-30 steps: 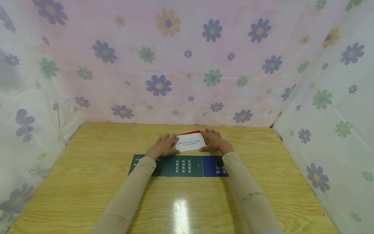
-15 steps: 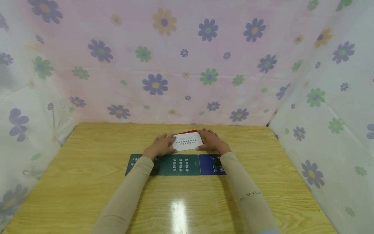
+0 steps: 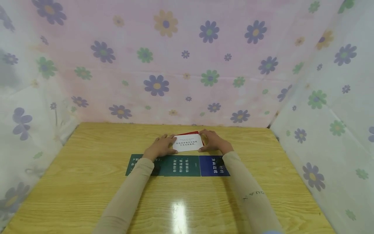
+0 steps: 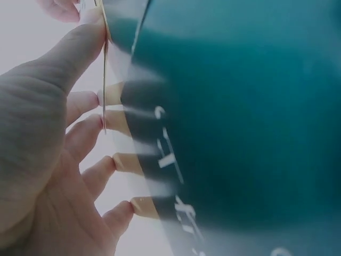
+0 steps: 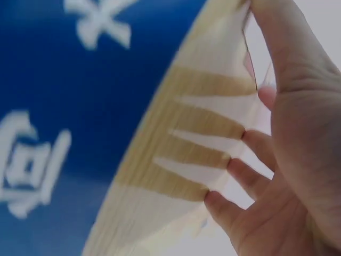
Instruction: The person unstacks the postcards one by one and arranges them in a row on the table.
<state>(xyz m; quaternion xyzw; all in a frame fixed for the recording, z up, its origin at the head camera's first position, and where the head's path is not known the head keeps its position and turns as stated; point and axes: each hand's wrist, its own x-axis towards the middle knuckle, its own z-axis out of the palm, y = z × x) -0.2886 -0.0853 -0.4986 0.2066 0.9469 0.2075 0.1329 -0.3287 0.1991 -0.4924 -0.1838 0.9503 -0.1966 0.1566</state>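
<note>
A white card (image 3: 188, 143) with dark printed text lies flat near the table's far side, and a red card (image 3: 191, 133) sticks out behind its upper edge. My left hand (image 3: 160, 147) holds the white card by its left side, thumb at the near corner and index finger at the far one. On the opposite side my right hand (image 3: 214, 142) grips its edge in the same way. In the left wrist view the other fingertips (image 4: 125, 210) touch the tabletop; the right fingertips (image 5: 216, 197) do likewise. How many cards are stacked is hidden.
Nearer me, green cards (image 3: 182, 165) with white writing lie in a row, joined on the right by a blue card (image 3: 211, 165). My forearms cross above both ends of this row. Flowered cloth (image 3: 187, 65) encloses the wooden table (image 3: 175, 195) behind and at both sides.
Both hands stay at the sides of the white card, with only tiny finger shifts. The whole view has swayed slightly with the head.
</note>
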